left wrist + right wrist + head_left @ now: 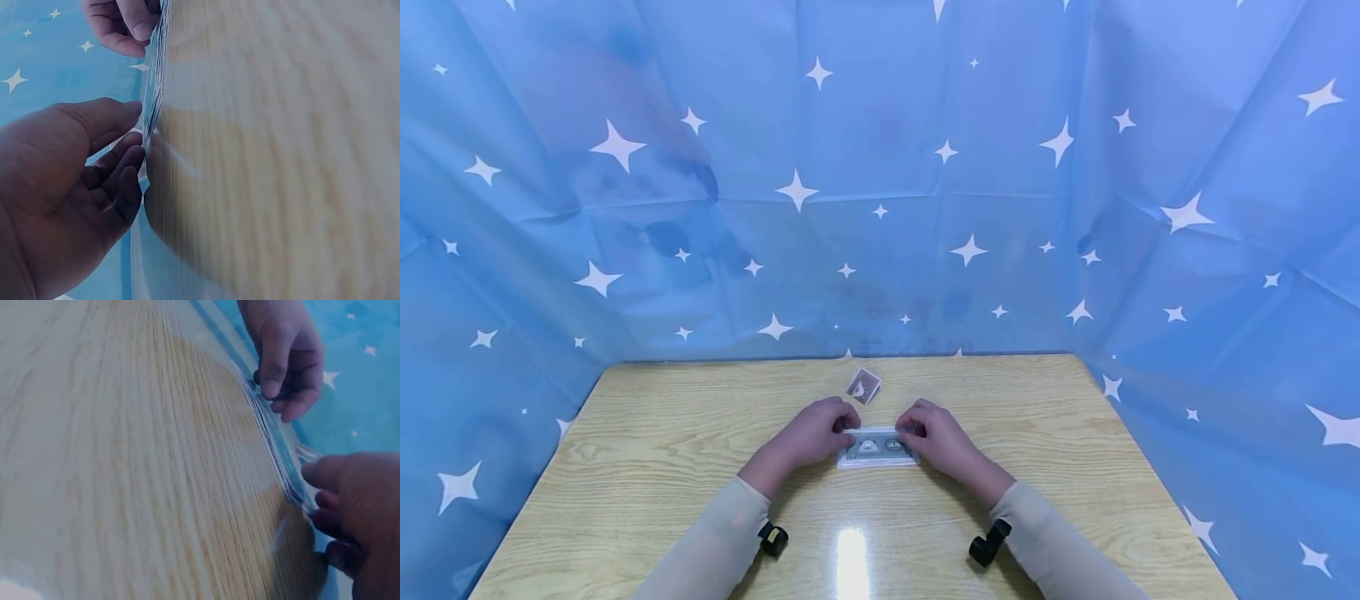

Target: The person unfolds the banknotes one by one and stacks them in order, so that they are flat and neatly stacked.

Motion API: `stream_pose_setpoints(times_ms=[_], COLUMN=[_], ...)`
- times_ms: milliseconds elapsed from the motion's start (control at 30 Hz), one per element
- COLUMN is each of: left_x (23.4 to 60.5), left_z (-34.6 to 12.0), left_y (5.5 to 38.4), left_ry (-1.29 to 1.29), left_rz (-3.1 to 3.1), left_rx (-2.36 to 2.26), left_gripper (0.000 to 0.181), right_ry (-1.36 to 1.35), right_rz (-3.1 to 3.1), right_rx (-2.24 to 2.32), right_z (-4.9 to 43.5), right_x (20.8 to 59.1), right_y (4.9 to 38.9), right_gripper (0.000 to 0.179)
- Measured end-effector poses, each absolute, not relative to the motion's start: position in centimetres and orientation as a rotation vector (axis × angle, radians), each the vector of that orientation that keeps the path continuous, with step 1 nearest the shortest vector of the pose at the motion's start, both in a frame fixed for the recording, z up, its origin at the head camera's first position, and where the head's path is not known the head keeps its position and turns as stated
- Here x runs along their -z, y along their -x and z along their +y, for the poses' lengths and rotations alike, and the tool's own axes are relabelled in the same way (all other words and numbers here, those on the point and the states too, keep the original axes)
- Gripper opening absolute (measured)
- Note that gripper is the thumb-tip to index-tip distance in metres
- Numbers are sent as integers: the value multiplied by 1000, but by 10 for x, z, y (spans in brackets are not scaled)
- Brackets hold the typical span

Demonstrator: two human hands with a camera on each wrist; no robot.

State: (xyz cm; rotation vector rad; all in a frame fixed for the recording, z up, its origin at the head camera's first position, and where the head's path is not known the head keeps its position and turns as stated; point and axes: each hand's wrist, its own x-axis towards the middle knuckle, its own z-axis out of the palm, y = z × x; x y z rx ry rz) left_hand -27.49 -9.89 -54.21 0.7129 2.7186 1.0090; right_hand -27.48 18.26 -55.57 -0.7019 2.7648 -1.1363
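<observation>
A thin stack of printed paper notes [880, 455], grey-blue with a pale figure and pale borders, lies flat near the middle of the table. My left hand [815, 431] pinches its left end, thumb on top and fingers at the far edge. At the opposite end my right hand [946, 439] grips it the same way. Seen edge-on in the left wrist view, the stack [154, 81] shows several layers close over the tabletop. In the right wrist view its layered edge [267, 434] runs between both hands.
Behind the stack lies a small dark card or flat box [864, 387] with a white bird-like print, set at an angle. The wooden table [685, 433] ends at a blue star-patterned curtain [880, 167]. A bright reflection shows on the near tabletop.
</observation>
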Motion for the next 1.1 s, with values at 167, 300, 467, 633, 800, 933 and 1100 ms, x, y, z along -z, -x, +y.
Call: stream_pose_setpoints(times_ms=[167,300,467,633,800,933,1100], left_x=[542,542,542,541,542,547,545], left_z=[-101,-102,-101,-98,-95,-90,-84], left_y=[276,278,283,290,304,316,323], left_ry=[-692,-695,-664,-577,-449,-356,-302], left_rz=[2716,2726,2764,2819,2825,2851,2896], left_rx=[-1049,-1089,-1139,-1190,-1273,-1303,-1268], left_gripper=[16,14,12,13,16,23,38], right_ry=[681,651,632,547,475,466,467], right_rz=[2768,2770,2784,2794,2818,2866,2937], right_rx=[1197,1241,1288,1334,1351,1311,1214], right_z=[183,182,178,171,158,146,132], right_x=[555,554,551,547,541,541,542], right_y=[276,277,281,288,300,313,326], right_gripper=[6,7,6,8,15,14,22])
